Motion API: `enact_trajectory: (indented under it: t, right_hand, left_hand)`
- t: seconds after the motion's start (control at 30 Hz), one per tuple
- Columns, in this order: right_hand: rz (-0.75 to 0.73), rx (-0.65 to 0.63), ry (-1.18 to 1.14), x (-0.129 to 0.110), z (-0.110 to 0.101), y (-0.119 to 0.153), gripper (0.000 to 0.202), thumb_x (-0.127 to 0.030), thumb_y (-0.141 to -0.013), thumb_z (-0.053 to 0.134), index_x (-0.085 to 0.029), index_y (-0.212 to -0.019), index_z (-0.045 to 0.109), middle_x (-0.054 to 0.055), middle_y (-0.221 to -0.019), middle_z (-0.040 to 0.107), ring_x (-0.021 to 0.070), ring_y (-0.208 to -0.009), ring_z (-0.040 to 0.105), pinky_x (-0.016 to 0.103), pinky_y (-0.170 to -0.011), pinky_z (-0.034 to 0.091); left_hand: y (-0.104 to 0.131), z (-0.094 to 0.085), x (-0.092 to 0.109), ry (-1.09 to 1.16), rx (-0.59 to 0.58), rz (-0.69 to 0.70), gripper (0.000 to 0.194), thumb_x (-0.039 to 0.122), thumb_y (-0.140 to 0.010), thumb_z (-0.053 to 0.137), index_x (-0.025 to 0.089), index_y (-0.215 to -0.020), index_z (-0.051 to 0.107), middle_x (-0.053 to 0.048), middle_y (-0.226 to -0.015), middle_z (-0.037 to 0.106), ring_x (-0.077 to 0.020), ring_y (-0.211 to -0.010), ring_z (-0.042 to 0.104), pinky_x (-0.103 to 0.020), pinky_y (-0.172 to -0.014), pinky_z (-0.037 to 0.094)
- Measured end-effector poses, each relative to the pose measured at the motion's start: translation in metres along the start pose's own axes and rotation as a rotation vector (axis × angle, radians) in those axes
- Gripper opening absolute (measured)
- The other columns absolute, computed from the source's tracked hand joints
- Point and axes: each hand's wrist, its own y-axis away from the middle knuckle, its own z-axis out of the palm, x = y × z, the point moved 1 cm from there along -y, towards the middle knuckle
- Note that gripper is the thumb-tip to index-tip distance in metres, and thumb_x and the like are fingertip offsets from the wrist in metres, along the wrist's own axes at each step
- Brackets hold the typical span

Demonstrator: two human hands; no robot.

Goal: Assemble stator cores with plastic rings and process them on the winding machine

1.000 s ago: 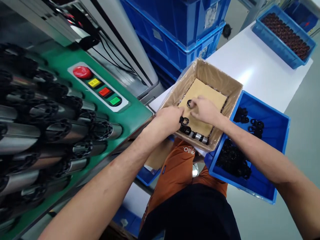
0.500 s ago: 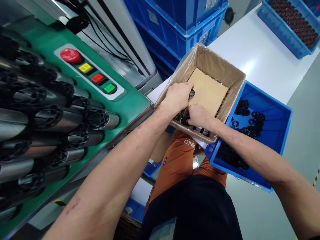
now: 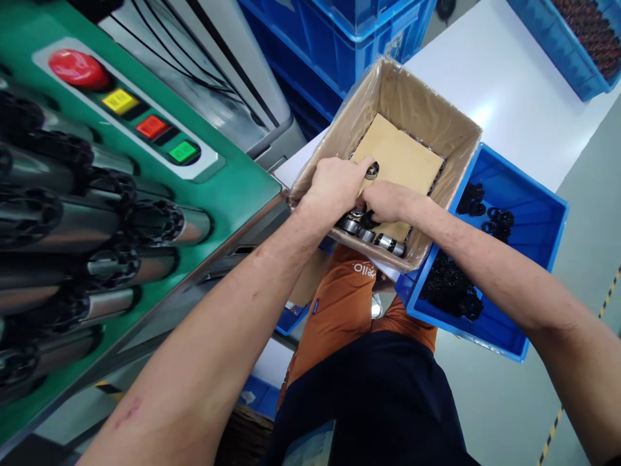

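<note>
Both of my hands are inside a plastic-lined cardboard box (image 3: 427, 103), over a sheet of tan cardboard (image 3: 402, 162). My left hand (image 3: 337, 181) is closed around a short metal cylinder with a ringed end (image 3: 372, 170), which shows beside the fingertips. Close against it, my right hand (image 3: 388, 200) has its fingers curled down over a dark black part (image 3: 369, 220), mostly hidden by the fingers. Several silver cylinders with black ends (image 3: 389, 244) lie in a row along the near wall of the box.
Right of the box, a blue bin (image 3: 538, 239) holds loose black rings (image 3: 449, 278). A green machine panel (image 3: 242, 188) with buttons and stacked metal cylinders (image 3: 160, 220) stands at left. Blue crates (image 3: 334, 58) are stacked behind; another bin (image 3: 557, 52) sits on the white table (image 3: 509, 71).
My right hand has shifted slightly, and more of the silver cylinders along the near wall show. The view has shifted, with the machine panel further left. Both hands stay close together.
</note>
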Motion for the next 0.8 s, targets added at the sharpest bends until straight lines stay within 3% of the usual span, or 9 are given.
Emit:
enact_trajectory:
  t: [0.13, 0.3, 0.43, 0.5, 0.6, 0.7, 0.8]
  right_hand:
    - [0.042, 0.069, 0.003, 0.009, 0.007, 0.005, 0.043, -0.005, -0.095, 0.077, -0.017, -0.134, 0.090, 0.013, -0.134, 0.089, 0.0297, -0.127, 0.082, 0.037, -0.110, 0.060]
    - [0.270, 0.235, 0.000, 0.037, 0.009, 0.008, 0.029, -0.015, -0.104, 0.070, -0.010, -0.124, 0.089, 0.020, -0.126, 0.089, 0.0355, -0.119, 0.084, 0.043, -0.106, 0.062]
    - [0.305, 0.321, -0.035, 0.042, 0.009, 0.004, 0.024, -0.022, -0.106, 0.073, -0.011, -0.123, 0.086, 0.015, -0.115, 0.088, 0.0303, -0.108, 0.082, 0.038, -0.100, 0.062]
    - [0.275, 0.382, -0.018, 0.040, 0.008, 0.006, 0.040, -0.023, -0.104, 0.077, -0.011, -0.142, 0.078, 0.018, -0.132, 0.084, 0.0307, -0.114, 0.079, 0.039, -0.102, 0.061]
    - [0.151, 0.403, 0.033, 0.037, 0.007, 0.009, 0.051, -0.015, -0.103, 0.075, -0.019, -0.154, 0.072, 0.017, -0.161, 0.070, 0.0310, -0.133, 0.073, 0.040, -0.110, 0.059]
    - [0.061, 0.329, 0.068, 0.041, 0.006, 0.002, 0.044, -0.010, -0.102, 0.071, -0.023, -0.143, 0.082, 0.014, -0.161, 0.070, 0.0308, -0.132, 0.075, 0.040, -0.110, 0.059]
    - [0.034, 0.278, 0.084, 0.045, 0.001, -0.011, 0.038, -0.008, -0.098, 0.074, -0.019, -0.131, 0.088, 0.016, -0.150, 0.078, 0.0306, -0.124, 0.080, 0.040, -0.108, 0.063]
  left_hand:
    - [-0.013, 0.006, -0.003, 0.017, 0.047, 0.050, 0.057, 0.011, -0.113, 0.059, 0.024, -0.168, 0.062, -0.019, -0.149, 0.082, -0.0377, -0.136, 0.082, -0.045, -0.108, 0.064]
    - [-0.026, 0.008, -0.001, 0.147, 0.061, 0.054, 0.054, 0.006, -0.106, 0.067, 0.018, -0.158, 0.072, -0.019, -0.146, 0.084, -0.0371, -0.136, 0.082, -0.047, -0.115, 0.066]
    - [-0.010, -0.001, 0.003, 0.166, 0.087, 0.025, 0.055, 0.001, -0.107, 0.059, 0.015, -0.159, 0.070, -0.021, -0.148, 0.082, -0.0385, -0.134, 0.083, -0.049, -0.111, 0.068]
    - [0.017, -0.001, 0.008, 0.205, 0.195, 0.010, 0.054, 0.002, -0.108, 0.060, 0.015, -0.159, 0.068, -0.021, -0.150, 0.080, -0.0391, -0.130, 0.084, -0.049, -0.106, 0.069]
    - [0.083, 0.020, 0.021, 0.384, 0.518, 0.128, 0.039, 0.020, -0.111, 0.075, 0.020, -0.151, 0.072, -0.013, -0.141, 0.082, -0.0331, -0.122, 0.085, -0.042, -0.097, 0.070]
    - [0.162, 0.064, 0.035, 0.573, 0.854, 0.306, 0.013, 0.021, -0.114, 0.077, 0.023, -0.127, 0.077, -0.004, -0.113, 0.087, -0.0227, -0.104, 0.085, -0.036, -0.099, 0.068]
    - [0.230, 0.113, 0.040, 0.685, 0.929, 0.256, 0.014, 0.011, -0.111, 0.077, 0.024, -0.115, 0.076, 0.002, -0.102, 0.088, -0.0146, -0.089, 0.085, -0.034, -0.107, 0.068]
